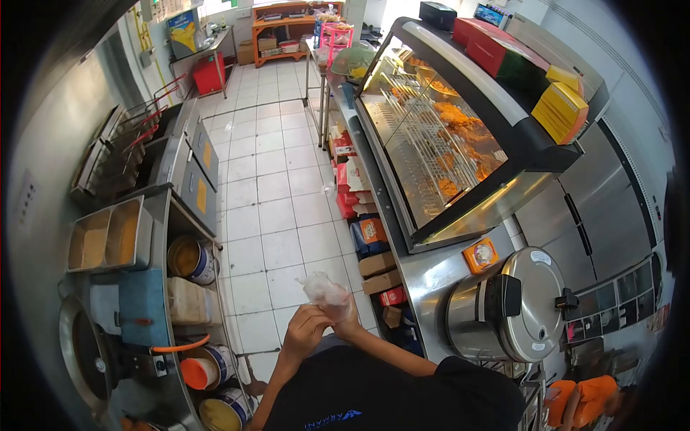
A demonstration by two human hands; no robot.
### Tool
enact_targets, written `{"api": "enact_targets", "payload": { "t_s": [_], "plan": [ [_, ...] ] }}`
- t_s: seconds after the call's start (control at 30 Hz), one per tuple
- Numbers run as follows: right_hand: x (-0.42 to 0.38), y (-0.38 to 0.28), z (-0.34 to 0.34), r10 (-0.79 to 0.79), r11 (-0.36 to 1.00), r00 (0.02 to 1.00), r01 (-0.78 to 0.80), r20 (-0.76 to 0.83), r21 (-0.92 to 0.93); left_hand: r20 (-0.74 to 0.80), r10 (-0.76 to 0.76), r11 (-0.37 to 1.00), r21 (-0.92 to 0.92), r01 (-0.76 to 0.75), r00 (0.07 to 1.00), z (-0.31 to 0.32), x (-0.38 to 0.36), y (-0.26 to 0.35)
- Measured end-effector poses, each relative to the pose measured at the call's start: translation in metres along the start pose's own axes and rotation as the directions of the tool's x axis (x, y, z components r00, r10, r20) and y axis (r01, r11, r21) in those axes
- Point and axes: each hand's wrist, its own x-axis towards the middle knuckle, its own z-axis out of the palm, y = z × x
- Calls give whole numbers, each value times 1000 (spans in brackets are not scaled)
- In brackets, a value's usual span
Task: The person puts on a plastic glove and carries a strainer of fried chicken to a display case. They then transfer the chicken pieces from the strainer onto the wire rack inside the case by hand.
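Note:
A crumpled, see-through plastic bag or glove [321,289] is up in front of my dark shirt, at the lower middle of the view. My left hand [306,328] pinches its lower edge, fingers closed. Beside it, my right hand [348,323] is partly covered by the plastic; its fingers are hidden under the film. The two hands are close together, above the tiled floor. Which hand is which is judged from the arms: one comes in from the lower left, the other from the lower right.
On the right, a steel counter [431,276] bears a glass warmer with fried food [460,122], a small orange box [480,256] and a large lidded cooker [535,305]. Fryers [162,154], steel trays [108,241] and buckets [188,260] stand left. A person in orange [586,402] is at lower right.

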Motion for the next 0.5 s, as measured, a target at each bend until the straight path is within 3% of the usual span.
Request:
{"api": "enact_targets", "payload": {
  "t_s": [0.07, 0.17, 0.27, 0.33, 0.4, 0.47, 0.5],
  "plan": [
    [5, -9, 0, -68, 942, 979, 127, 194, -310, -35, -2, 1000, 13, 3, 999, 0, 2, 0],
    [16, -34, 35, -176, 766, 950, 296, 256, -570, -13, 27, 999, 20, -26, 1000, -3, -5, -4],
    [10, -24, 16, -27, 824, 999, 41, 33, -565, 78, 71, 996, -60, -67, 994, -8, -16, -22],
    [12, -21, 17, -62, 829, 996, 14, -66, -559, 51, 58, 990, -133, -51, 997, -3, -13, -17],
    [21, -11, 19, -145, 858, 989, 135, 18, -495, 30, 15, 993, -114, -11, 999, -8, -8, -14],
    [37, 7, 21, -301, 867, 918, 376, 258, -327, 7, -13, 994, -109, 14, 1000, -12, -3, -15],
    [40, 2, 24, -327, 766, 877, 465, 353, -444, -3, -24, 993, -114, 24, 1000, -13, -3, -16]
  ]
}}
